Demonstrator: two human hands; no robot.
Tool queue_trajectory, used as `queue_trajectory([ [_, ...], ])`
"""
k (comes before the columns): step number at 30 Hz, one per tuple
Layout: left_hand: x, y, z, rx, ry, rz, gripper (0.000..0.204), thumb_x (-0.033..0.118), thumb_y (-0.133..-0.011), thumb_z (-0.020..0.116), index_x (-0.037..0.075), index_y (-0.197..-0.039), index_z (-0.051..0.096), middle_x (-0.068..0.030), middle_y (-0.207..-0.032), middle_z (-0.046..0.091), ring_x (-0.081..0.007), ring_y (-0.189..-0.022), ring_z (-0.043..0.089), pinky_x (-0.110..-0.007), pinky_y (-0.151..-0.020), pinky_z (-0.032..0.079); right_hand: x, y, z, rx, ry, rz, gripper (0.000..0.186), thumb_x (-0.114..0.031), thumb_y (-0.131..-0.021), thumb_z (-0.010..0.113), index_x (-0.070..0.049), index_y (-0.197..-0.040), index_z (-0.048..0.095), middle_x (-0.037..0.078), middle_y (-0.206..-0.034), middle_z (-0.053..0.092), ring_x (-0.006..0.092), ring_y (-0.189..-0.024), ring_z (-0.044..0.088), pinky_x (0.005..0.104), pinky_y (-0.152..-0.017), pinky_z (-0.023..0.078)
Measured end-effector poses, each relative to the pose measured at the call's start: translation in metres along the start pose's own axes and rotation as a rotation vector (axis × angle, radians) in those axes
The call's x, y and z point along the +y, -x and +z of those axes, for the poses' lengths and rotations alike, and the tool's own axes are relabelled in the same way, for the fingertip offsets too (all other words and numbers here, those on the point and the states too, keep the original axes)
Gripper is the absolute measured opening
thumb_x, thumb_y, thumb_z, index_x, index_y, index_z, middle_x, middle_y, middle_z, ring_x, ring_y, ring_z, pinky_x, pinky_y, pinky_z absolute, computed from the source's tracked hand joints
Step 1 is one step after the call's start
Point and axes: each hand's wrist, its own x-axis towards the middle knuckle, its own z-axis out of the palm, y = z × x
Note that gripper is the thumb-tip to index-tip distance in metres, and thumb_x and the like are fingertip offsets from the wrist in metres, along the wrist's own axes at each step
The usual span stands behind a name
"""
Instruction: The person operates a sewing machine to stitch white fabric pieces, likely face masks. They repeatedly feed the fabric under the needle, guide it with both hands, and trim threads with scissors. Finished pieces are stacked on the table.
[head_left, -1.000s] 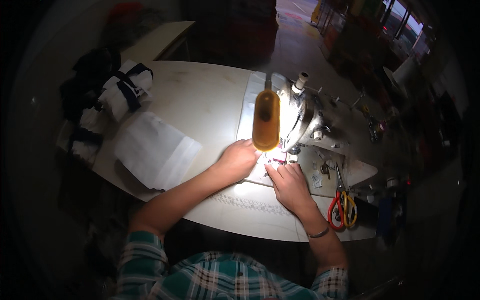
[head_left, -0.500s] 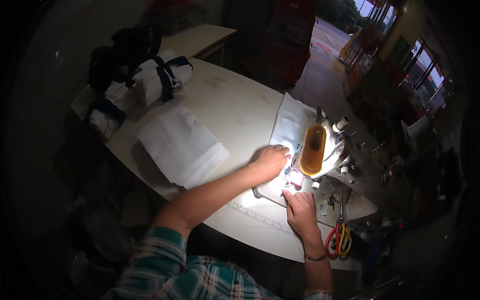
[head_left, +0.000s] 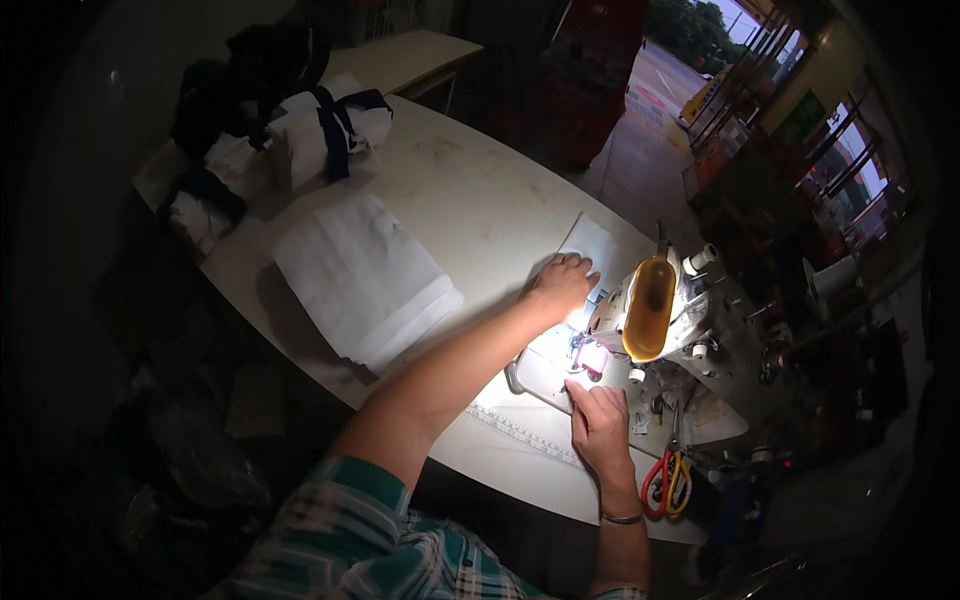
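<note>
In the head view, the two hands are apart, at the lit bed of a sewing machine (head_left: 690,332): the left hand (head_left: 563,286) lies bent-fingered over a pale cloth (head_left: 588,238), which reaches out beyond it, though I can't tell whether it grips; the right hand (head_left: 601,415), nearer the body, has curled fingers at the bed's near part, and whether they pinch anything I can't tell either. The machine crowds in from the right of both. Leftward of the left hand there's more room, across the pale surface (head_left: 480,190) to a folded white cloth (head_left: 365,280). A ruler (head_left: 525,432) runs left of the right hand, by the surface's curved near edge; scissors (head_left: 667,485) sit just right of that wrist, their handles by the edge.
</note>
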Motion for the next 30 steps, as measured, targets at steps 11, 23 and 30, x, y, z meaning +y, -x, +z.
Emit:
queue_trajectory([
  [11, 0.025, -0.009, -0.006, -0.072, -0.092, -0.312, 0.058, 0.019, -0.104, 0.048, 0.006, -0.160, 0.042, -0.0155, -0.167, 0.038, -0.0348, -0.158, 0.031, -0.058, -0.128, 0.019, 0.002, 0.002, -0.004, 0.001, 0.002, 0.003, 0.030, 0.005, -0.086, 0.068, -0.003, -0.114, 0.075, 0.013, -0.078, 0.058, 0.0332, -0.078, 0.056, 0.0420, -0.077, 0.045],
  [23, -0.085, 0.197, -0.183, 0.428, -0.224, -0.261, 0.023, 0.002, -0.093, 0.065, -0.001, -0.115, 0.072, -0.0145, -0.114, 0.072, -0.0341, -0.104, 0.070, -0.047, -0.093, 0.055, -0.001, 0.013, -0.006, -0.012, 0.017, 0.061, 0.027, 0.002, -0.088, 0.067, -0.003, -0.114, 0.074, 0.012, -0.081, 0.058, 0.0318, -0.080, 0.056, 0.0420, -0.080, 0.046],
  [30, -0.186, 0.243, -0.207, 0.315, -0.025, -0.567, 0.013, 0.012, -0.091, 0.073, 0.004, -0.102, 0.070, -0.0141, -0.106, 0.068, -0.0363, -0.098, 0.067, -0.047, -0.086, 0.052, -0.002, 0.011, -0.005, -0.006, 0.005, 0.057, 0.029, 0.000, -0.089, 0.067, -0.004, -0.117, 0.073, 0.011, -0.080, 0.057, 0.0311, -0.079, 0.056, 0.0416, -0.079, 0.045],
])
